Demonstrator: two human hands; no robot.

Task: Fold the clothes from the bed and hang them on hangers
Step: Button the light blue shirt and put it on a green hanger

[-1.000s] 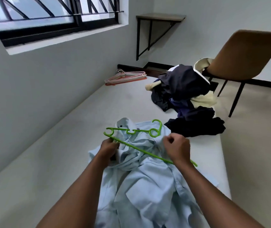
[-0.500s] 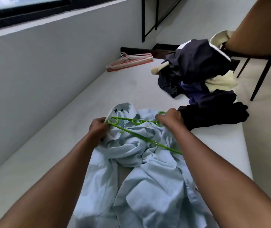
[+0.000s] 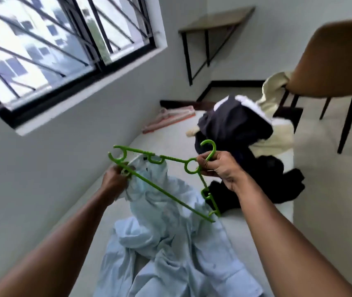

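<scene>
The person is working with two bare hands over a white bed (image 3: 166,136). The right hand (image 3: 220,168) is gripping one green plastic hanger (image 3: 160,188) at its neck, with fingers and thumb curling tightly round the stem just under the single hook, beside the one round ring moulded there. The hanger is hanging in the air above the bed, tilting so that its far end is pointing toward the wall and its near end is dipping toward the mattress. The left hand (image 3: 115,181) is closing round the hanger's far end and is pinching the collar area of one light blue shirt (image 3: 170,243) against it. That upper part of the shirt is lifting off the bed, passing behind the hanger's lower bar, while the rest is lying crumpled on the mattress between the two forearms.

Beyond the right hand, one heap of clothes (image 3: 235,125) is sitting on the bed near its right edge. It is showing dark navy, black and cream pieces, too tangled to count. Farther back, near the wall, a flat stack of pink hangers (image 3: 170,118) is lying on the bed, too blurred to number. One brown chair (image 3: 331,61) is standing on the floor to the right, with a cream garment draping beside its seat. One wall-mounted shelf (image 3: 215,20) is showing in the corner, and one barred window (image 3: 53,50) is filling the upper left.
</scene>
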